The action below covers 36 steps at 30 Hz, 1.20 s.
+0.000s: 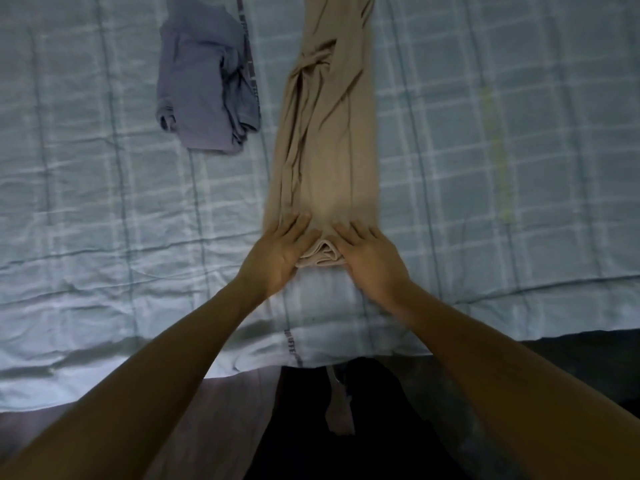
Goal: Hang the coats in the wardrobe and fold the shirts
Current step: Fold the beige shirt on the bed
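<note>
Shirts lie on a pale blue checked bedsheet (104, 202) that fills most of the view, its near edge hanging over the bed at the bottom.

Going from left to right: at about eleven o'clock from the middle of the picture sits a grey-blue shirt (204, 84), already folded into a compact bundle, with its layered edges showing along its right side. It is near the tan one but not touching it.

Next comes the tan shirt (329, 133), folded lengthwise into a long narrow strip that runs from twelve o'clock, where it leaves the top of the frame, straight down to the centre. Its left side is creased and bunched; its right side lies flat. The near end is rolled or doubled over into a small thick fold between the two hands.

The left hand (280, 251) rests at the seven o'clock corner of that end, palm down, fingers spread and flat on the cloth, with the thumb side against the fold. The right hand (370, 258) mirrors it at the five o'clock corner, fingers likewise extended and pressed on the fabric. Neither hand is clenched; both press and cup the folded end rather than pinching it.

Both bare forearms reach in from the lower corners.
</note>
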Each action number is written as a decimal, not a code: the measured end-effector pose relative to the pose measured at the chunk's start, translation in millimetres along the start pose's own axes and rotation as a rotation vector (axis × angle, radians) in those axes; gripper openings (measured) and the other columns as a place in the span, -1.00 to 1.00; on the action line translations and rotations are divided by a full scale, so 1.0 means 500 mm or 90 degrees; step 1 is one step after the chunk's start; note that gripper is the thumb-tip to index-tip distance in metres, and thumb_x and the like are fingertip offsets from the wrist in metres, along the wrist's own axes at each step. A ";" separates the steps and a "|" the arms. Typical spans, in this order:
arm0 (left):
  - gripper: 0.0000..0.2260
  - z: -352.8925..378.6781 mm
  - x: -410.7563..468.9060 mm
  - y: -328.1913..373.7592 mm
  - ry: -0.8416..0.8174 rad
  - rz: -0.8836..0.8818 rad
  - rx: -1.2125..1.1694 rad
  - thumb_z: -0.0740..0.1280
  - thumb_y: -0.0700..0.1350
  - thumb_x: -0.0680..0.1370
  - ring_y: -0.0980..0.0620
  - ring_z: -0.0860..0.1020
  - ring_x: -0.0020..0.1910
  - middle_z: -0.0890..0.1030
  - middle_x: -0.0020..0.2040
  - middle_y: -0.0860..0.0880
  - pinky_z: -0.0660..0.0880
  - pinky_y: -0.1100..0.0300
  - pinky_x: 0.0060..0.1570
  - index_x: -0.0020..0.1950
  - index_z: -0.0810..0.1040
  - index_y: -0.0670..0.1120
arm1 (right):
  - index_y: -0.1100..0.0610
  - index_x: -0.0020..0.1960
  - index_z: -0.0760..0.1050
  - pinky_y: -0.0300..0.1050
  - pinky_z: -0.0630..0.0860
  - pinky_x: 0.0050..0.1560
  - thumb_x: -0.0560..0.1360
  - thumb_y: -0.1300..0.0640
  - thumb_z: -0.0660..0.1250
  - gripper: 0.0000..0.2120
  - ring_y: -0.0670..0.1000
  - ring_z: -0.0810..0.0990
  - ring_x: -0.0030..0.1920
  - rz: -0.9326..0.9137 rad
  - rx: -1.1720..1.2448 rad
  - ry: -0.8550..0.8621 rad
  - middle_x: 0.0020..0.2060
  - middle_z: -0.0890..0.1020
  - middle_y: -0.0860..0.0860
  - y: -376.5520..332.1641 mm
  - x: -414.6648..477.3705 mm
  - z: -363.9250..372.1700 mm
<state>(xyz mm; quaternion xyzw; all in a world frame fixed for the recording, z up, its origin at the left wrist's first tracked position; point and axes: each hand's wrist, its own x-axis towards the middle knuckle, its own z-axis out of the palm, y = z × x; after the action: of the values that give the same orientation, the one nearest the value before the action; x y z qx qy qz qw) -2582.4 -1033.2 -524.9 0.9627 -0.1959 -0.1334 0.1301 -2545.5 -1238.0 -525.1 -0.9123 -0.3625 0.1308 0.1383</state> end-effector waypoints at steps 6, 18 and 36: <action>-0.34 -0.037 -0.039 0.055 0.007 0.011 -0.050 0.55 -0.37 0.17 -0.35 0.54 0.15 0.54 0.20 -0.33 0.47 -0.16 0.12 0.26 0.50 -0.29 | 0.22 0.11 0.59 0.12 0.58 0.00 0.32 0.34 0.39 -0.65 0.25 0.61 0.06 0.012 0.010 0.017 0.15 0.61 0.17 -0.032 -0.052 -0.026; -0.78 -0.151 -0.067 0.120 -0.303 -0.036 -0.266 0.25 -0.09 0.57 -0.08 0.53 0.10 0.59 0.12 -0.08 0.37 0.23 -0.04 0.17 0.55 -0.10 | 0.14 -0.08 0.59 -0.06 0.55 -0.31 0.35 -0.08 0.11 -0.60 0.19 0.62 -0.28 0.164 0.190 -0.025 -0.26 0.66 0.10 -0.121 -0.170 -0.094; -0.41 0.036 -0.037 0.048 0.075 -0.053 0.015 0.17 0.08 0.55 -0.23 0.21 0.46 0.23 0.48 -0.26 0.10 -0.13 0.42 0.49 0.22 -0.19 | 0.14 0.54 0.05 0.10 0.02 0.48 0.49 -0.04 0.23 -0.30 0.16 0.02 0.51 0.162 -0.031 -0.003 0.53 0.01 0.15 -0.051 -0.046 0.011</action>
<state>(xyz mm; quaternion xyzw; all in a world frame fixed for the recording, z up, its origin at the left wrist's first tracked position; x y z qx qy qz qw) -2612.7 -1050.3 -530.6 0.9777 -0.1495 -0.0795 0.1244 -2579.7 -1235.4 -518.1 -0.9536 -0.2474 0.1409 0.0978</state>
